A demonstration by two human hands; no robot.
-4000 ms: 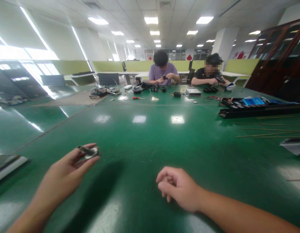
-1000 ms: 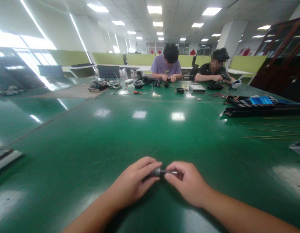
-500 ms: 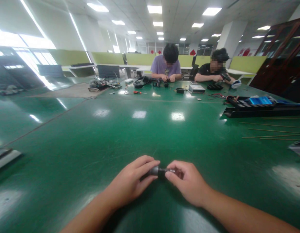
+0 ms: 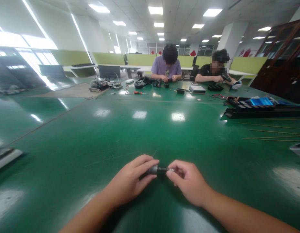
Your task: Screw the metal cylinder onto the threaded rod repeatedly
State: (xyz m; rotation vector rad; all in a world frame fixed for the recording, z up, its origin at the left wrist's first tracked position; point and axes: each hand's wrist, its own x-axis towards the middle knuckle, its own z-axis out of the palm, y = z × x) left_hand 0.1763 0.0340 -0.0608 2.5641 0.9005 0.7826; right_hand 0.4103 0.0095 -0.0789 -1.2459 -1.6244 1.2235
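Note:
My left hand (image 4: 134, 178) is closed around a dark grey cylinder (image 4: 153, 170), fingers over the top and thumb underneath. From the cylinder's right end a thin dark shaft (image 4: 161, 169) points toward my right hand (image 4: 186, 181). That hand pinches a small shiny metal end piece (image 4: 170, 169) between thumb and fingertips, in line with the shaft. Whether the end piece is joined to the shaft cannot be made out. The cylinder lies level, low over the green tabletop (image 4: 130, 139). Its left end is hidden in my left palm.
Across the table sit two people (image 4: 166, 66) (image 4: 213, 69), handling small dark parts. A red screwdriver (image 4: 139, 93) lies near them. To the right are a long black tray (image 4: 263, 112) and several thin rods (image 4: 278, 132); a pale-edged object (image 4: 9, 158) is at left.
Both hands keep their grip at nearly the same spot. My right fingertips sit very slightly farther from the cylinder, and a little more of the thin shaft shows between the hands.

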